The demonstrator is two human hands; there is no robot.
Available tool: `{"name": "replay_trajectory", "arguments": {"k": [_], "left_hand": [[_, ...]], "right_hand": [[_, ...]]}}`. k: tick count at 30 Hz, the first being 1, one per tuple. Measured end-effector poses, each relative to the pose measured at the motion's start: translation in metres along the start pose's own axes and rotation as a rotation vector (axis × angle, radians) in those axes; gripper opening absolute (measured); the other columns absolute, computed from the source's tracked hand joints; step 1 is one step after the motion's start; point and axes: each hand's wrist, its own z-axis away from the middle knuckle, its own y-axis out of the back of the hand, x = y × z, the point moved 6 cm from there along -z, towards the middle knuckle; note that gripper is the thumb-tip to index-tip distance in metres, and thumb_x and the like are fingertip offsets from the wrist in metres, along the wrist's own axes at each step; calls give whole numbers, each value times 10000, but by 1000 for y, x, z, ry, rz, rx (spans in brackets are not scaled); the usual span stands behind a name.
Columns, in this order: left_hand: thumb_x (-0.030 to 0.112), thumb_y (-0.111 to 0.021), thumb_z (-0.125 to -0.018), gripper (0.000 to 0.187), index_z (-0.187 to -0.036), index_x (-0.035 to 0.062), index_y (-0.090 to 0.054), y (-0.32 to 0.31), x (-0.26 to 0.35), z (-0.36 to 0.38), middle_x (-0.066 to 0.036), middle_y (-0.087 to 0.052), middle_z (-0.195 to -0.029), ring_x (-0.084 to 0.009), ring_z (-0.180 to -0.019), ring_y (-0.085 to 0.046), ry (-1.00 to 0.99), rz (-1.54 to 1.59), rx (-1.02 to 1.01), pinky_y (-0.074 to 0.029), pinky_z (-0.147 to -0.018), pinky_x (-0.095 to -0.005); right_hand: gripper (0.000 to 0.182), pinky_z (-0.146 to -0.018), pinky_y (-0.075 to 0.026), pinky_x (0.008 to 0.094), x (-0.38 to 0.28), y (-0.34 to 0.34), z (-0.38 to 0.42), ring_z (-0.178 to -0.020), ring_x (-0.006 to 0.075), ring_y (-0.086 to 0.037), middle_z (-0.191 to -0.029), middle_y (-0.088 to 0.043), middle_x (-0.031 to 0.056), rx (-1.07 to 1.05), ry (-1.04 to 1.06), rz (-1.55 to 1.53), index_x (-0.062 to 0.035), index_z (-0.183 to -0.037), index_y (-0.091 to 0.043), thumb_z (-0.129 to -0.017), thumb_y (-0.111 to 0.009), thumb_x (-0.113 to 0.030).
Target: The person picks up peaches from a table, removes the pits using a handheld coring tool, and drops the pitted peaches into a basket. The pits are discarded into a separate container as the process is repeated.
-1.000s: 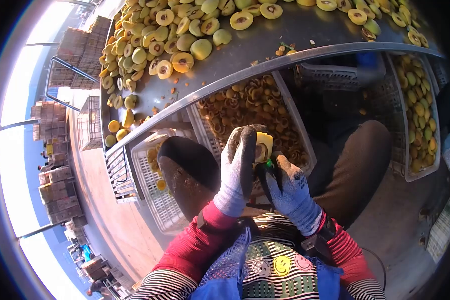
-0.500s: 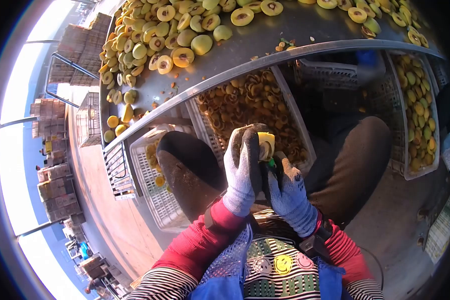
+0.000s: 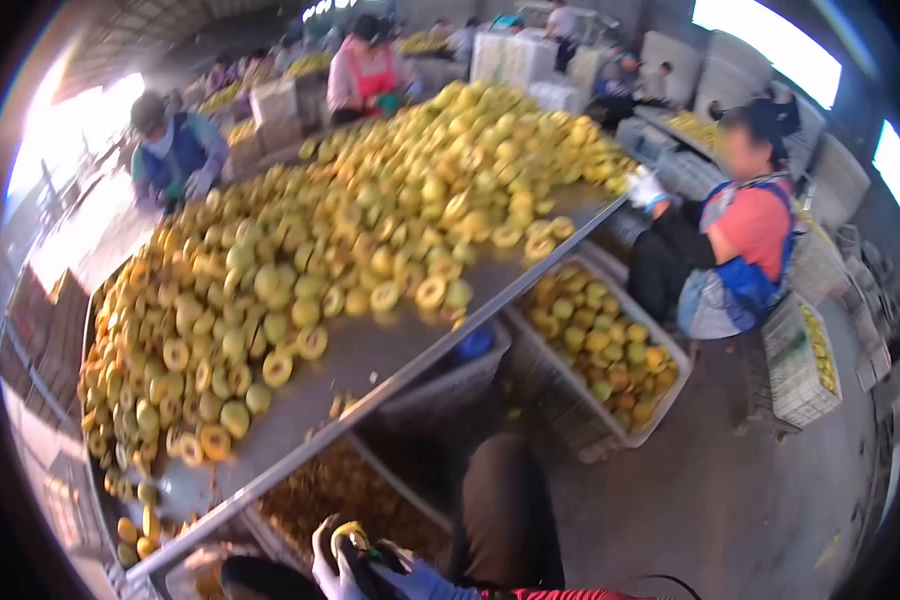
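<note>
At the bottom edge of the head view, my gloved left hand (image 3: 332,568) is closed around a yellow fruit half (image 3: 349,534), cut side partly showing. Pressed close beside it, my gloved right hand (image 3: 412,577) has its fingers curled round a small green-handled tool, of which only a bit of green shows; its working end is hidden. Both hands are above a crate of brown fruit scraps (image 3: 350,490), under the rim of the metal table (image 3: 300,400).
Halved yellow-green fruit (image 3: 270,280) is heaped across the table. Right of my knees stands a crate of fruit (image 3: 600,350). A co-worker in a coral shirt (image 3: 750,235) sits at the table's right end; other people work behind the heap.
My view has swung up and right, so the whole heap and several co-workers now show. My hands have slid to the bottom edge, still together around the fruit half.
</note>
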Motion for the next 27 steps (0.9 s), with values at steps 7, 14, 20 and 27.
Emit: {"name": "replay_trajectory", "arguments": {"k": [7,14,20,27], "left_hand": [[207,-534,-950,287,-1100,-28,-601,26,29,-15,-104,-645,-987,-144,-850,-566,202,-398,-428,-459,-768,-288],[281,-521,-952,343,-1131,-2,-600,43,10,-8,-117,-634,-1049,-196,-943,-573,166,-518,-383,-471,-825,-332],[296,-548,-938,345,-1154,26,-564,39,20,-8,-95,-589,-1066,-197,-967,-559,186,-82,-41,-473,-854,-326],[322,-537,-941,396,-1202,23,-544,34,7,-3,-81,-579,-1123,-174,-982,-570,224,134,-35,-486,-867,-302]], "right_hand": [[226,-809,-462,346,-132,43,-5,-929,235,-599,-988,-614,126,42,279,-3,-51,-1057,-575,-850,-623,-129],[136,-673,-459,380,-140,33,-7,-778,288,-617,-845,-605,152,5,320,290,-68,-914,-560,-859,-611,-181],[302,-943,-414,368,-63,13,2,-1106,245,-497,-1201,-500,151,-56,-60,-294,-17,-1198,-502,-909,-525,-103],[271,-842,-468,286,-108,25,15,-972,180,-599,-989,-602,146,47,239,-41,-8,-1115,-543,-875,-629,-98]]}}
